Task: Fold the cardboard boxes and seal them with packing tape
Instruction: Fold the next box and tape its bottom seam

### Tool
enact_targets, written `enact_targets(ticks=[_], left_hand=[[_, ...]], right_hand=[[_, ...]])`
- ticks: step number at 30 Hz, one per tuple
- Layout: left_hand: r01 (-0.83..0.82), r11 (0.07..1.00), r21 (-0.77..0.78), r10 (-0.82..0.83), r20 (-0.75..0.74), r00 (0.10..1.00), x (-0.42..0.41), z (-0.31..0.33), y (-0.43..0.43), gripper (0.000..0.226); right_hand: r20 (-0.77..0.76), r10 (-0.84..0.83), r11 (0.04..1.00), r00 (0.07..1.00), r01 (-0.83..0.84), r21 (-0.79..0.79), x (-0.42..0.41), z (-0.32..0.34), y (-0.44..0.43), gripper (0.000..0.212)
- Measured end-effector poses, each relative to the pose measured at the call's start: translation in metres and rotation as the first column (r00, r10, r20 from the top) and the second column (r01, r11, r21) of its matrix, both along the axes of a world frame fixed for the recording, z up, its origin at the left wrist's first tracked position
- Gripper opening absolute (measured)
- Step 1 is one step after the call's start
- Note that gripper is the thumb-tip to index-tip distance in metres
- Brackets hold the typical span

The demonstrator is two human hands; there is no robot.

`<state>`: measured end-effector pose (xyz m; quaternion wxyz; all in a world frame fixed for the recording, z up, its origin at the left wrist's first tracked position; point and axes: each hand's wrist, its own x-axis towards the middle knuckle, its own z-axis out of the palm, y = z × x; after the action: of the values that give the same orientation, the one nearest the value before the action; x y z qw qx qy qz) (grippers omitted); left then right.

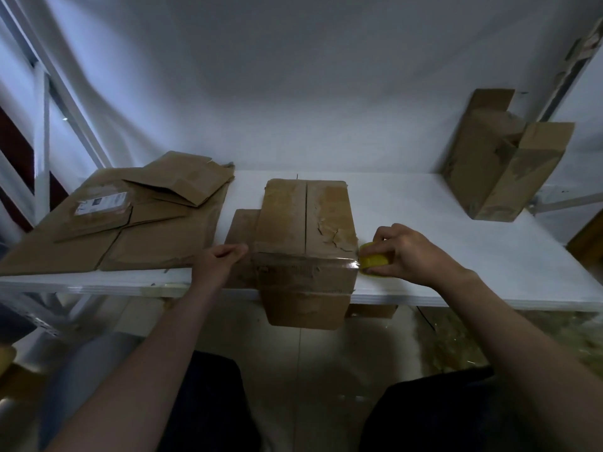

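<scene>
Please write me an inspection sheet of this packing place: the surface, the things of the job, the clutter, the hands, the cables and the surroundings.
Surface: white table, bare in the middle right.
Job's things: folded box at the front edge, overhanging it; top seam closed; a clear tape strip runs across its near end. Yellow tape roll at the box's right side.
Clutter: flattened cardboard stacked at the left, one piece with a label; open box at the far right, flaps up.
Hands: left hand pinches the tape end at the box's left side; right hand grips the roll.
Cables: nothing seen.
Surroundings: white cloth backdrop; white metal frame at left; tiled floor below.
</scene>
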<state>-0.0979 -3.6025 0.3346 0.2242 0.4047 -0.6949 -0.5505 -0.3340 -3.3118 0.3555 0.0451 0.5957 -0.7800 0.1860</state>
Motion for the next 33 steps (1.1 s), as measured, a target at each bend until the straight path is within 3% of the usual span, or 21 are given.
enact_targets(ticks=[7, 13, 18, 20, 23, 25, 27, 28, 30, 33], left_hand=[[-0.060, 0.998, 0.026, 0.061, -0.030, 0.998, -0.024, -0.021, 0.003, 0.018], [-0.118, 0.959, -0.256, 0.115, -0.026, 0.993, -0.042, -0.035, 0.016, 0.017], [-0.058, 0.990, -0.129, 0.070, 0.091, 0.993, -0.047, -0.044, -0.007, 0.046], [-0.118, 0.973, -0.200, 0.139, 0.094, 0.986, -0.046, -0.038, -0.012, 0.042], [-0.202, 0.787, -0.582, 0.239, -0.014, 0.971, -0.045, -0.019, 0.009, 0.023], [-0.033, 0.641, -0.767, -0.017, -0.057, 0.998, -0.053, -0.007, 0.041, 0.030], [0.284, 0.472, -0.835, -0.349, 0.119, 0.930, -0.066, -0.003, 0.078, 0.038], [0.412, 0.358, -0.838, -0.431, 0.243, 0.869, -0.072, -0.004, 0.095, 0.041], [0.573, 0.171, -0.801, -0.426, 0.465, 0.777, -0.083, -0.010, 0.118, 0.053], [0.680, 0.036, -0.732, -0.285, 0.645, 0.709, -0.088, -0.013, 0.119, 0.067]], right_hand=[[0.061, -0.021, 0.998, 0.998, 0.025, -0.059, -0.007, -0.015, -0.007, 0.033], [0.062, -0.033, 0.995, 0.998, 0.039, -0.093, -0.003, -0.023, -0.014, 0.032], [0.098, -0.068, 0.992, 0.993, 0.077, -0.096, -0.004, -0.028, -0.016, 0.034], [0.107, -0.069, 0.992, 0.992, 0.079, -0.095, -0.004, -0.029, -0.016, 0.035], [0.109, -0.055, 0.994, 0.993, 0.064, -0.086, -0.004, -0.031, -0.017, 0.036], [0.107, -0.049, 0.995, 0.993, 0.058, -0.085, -0.004, -0.030, -0.017, 0.036], [0.108, -0.048, 0.994, 0.993, 0.058, -0.090, -0.004, -0.030, -0.017, 0.035], [0.108, -0.045, 0.994, 0.993, 0.056, -0.099, -0.004, -0.031, -0.017, 0.034], [0.101, -0.030, 0.991, 0.994, 0.043, -0.124, -0.005, -0.031, -0.016, 0.034], [0.105, -0.013, 0.991, 0.994, 0.027, -0.132, -0.006, -0.032, -0.015, 0.035]])
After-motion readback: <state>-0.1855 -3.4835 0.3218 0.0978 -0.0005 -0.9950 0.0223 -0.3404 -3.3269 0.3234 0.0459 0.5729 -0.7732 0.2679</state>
